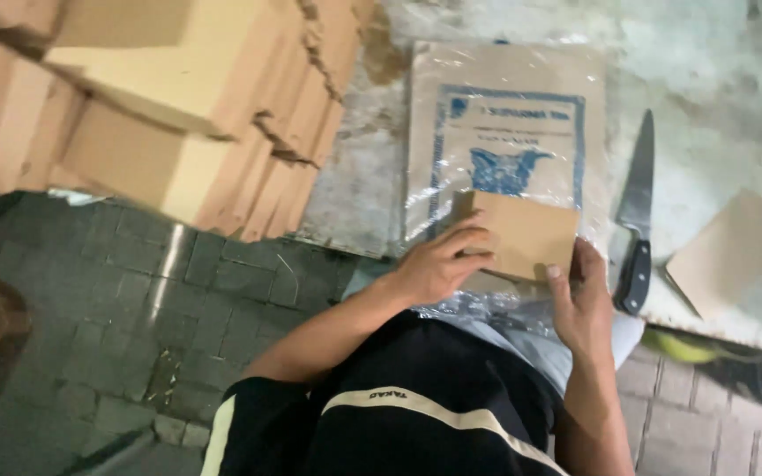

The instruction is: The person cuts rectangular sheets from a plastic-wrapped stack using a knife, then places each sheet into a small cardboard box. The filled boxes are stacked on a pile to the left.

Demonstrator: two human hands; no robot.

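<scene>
A small brown paper bag (526, 234) lies on a clear plastic pack of brown printed paper bags (504, 115). My left hand (438, 263) presses its fingers on the small bag's left edge. My right hand (579, 304) grips the bag's lower right corner with thumb on top. The plastic pack rests on a pale worn surface (707, 79) and reaches down to my lap.
A knife (637, 211) with a black handle lies just right of the pack. Another small brown bag (729, 251) sits further right. Stacks of brown cardboard (178, 115) fill the upper left. Grey paving bricks (134, 300) cover the ground at left.
</scene>
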